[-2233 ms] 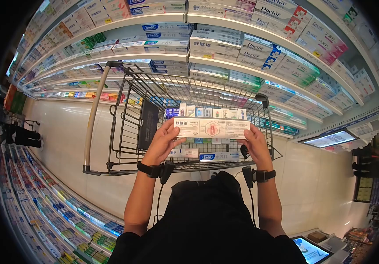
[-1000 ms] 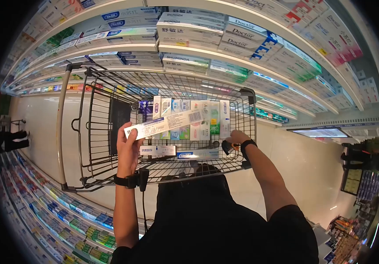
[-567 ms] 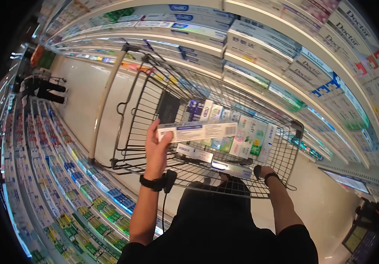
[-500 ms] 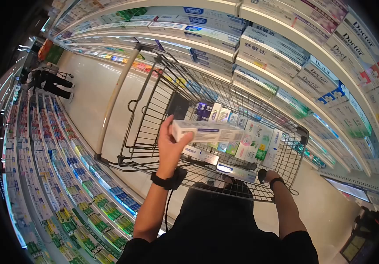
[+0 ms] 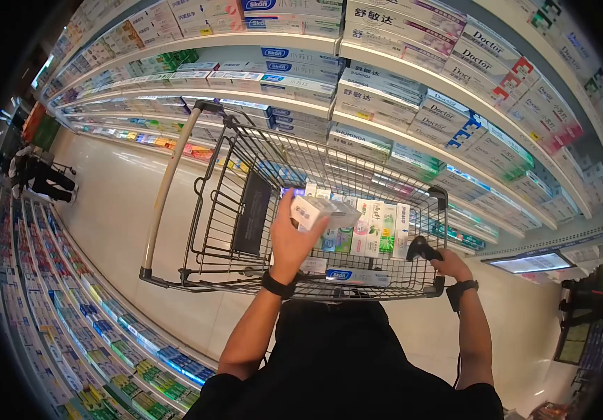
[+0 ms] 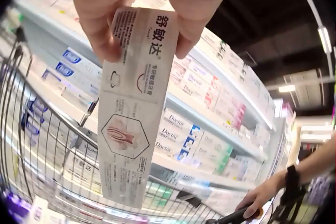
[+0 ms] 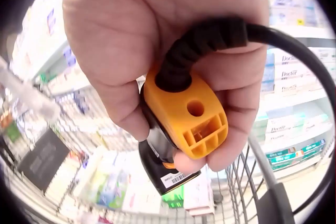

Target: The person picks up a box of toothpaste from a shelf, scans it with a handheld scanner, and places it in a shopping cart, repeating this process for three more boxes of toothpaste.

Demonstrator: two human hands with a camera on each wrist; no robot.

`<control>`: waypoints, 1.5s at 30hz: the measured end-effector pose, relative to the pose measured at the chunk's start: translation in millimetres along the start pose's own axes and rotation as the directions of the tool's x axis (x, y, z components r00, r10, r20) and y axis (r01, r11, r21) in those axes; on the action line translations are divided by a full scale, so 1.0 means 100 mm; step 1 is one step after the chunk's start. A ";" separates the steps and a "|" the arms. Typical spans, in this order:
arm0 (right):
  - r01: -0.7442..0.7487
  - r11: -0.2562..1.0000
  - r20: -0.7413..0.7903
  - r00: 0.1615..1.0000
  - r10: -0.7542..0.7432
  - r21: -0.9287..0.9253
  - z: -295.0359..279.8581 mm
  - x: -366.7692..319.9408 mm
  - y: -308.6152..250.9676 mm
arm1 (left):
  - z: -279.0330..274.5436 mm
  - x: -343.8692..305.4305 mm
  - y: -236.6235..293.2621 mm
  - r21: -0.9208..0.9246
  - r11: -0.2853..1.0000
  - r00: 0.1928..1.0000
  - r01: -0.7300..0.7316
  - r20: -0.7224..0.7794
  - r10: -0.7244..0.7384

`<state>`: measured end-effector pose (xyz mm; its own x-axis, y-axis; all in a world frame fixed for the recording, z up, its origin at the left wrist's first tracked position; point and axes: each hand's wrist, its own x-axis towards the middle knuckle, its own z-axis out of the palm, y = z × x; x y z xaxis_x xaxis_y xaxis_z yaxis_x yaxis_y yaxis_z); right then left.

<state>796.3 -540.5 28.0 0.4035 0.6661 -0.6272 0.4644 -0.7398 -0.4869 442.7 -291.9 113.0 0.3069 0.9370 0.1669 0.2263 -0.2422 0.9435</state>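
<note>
White box (image 6: 137, 98) with pink picture (image 6: 123, 136), orange-and-black device (image 7: 174, 109), dark cart (image 5: 251, 213)

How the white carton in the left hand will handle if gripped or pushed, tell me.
The white carton is probably stiff: its edges look straight while the left hand pinches one end. Its smooth printed faces may slip a little. Flat-sided, it should slide rather than roll.

White tiered display shelving (image 5: 273, 43) stocked with printed rectangular cartons (image 5: 378, 96), multicoloured rows of packaged goods (image 5: 105, 322) on the opposite side, glossy cream floor (image 5: 116, 189) between, lit rectangular screen (image 5: 531, 262) beside the shelving, dark ceiling (image 6: 257, 14), bright white elongated lamp (image 6: 324, 40) overhead
</note>
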 end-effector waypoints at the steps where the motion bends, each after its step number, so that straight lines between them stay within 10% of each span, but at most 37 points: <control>1: 0.071 0.984 -0.070 0.996 -0.060 0.162 -0.08 -0.19 -0.03 | -0.06 0.03 -0.11 -0.094 0.993 0.998 0.065 -0.002 -0.066; 8: 0.683 0.564 -0.785 0.612 -0.094 0.465 0.04 -1.34 -0.58 | -0.26 0.06 -0.55 -0.792 0.491 0.918 0.364 0.214 -0.336; 12: 0.677 0.409 -0.704 0.702 -0.107 0.612 0.27 -1.52 -1.07 | -0.19 0.05 -0.63 -0.882 0.282 0.913 0.378 0.303 -0.274; 14: 0.545 0.583 -0.607 0.787 -0.107 0.603 0.35 -1.52 -1.19 | -0.14 0.02 -0.73 -0.895 0.172 0.891 0.412 0.355 -0.284; 21: 0.624 0.407 -0.537 0.781 -0.318 0.667 0.58 -1.83 -1.82 | -0.12 -0.22 -0.80 -0.879 -0.181 0.852 0.440 0.473 -0.226; 45: 0.574 0.731 -0.590 0.752 -0.293 0.368 0.72 -1.76 -1.89 | -0.24 -0.35 -0.26 -0.901 0.370 0.974 0.225 0.205 -0.093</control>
<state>580.9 -524.9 187.0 0.6324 0.7740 0.0298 0.2810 -0.1934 -0.9400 404.5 -312.0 89.6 0.4674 0.8839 0.0160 -0.6805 0.3482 0.6447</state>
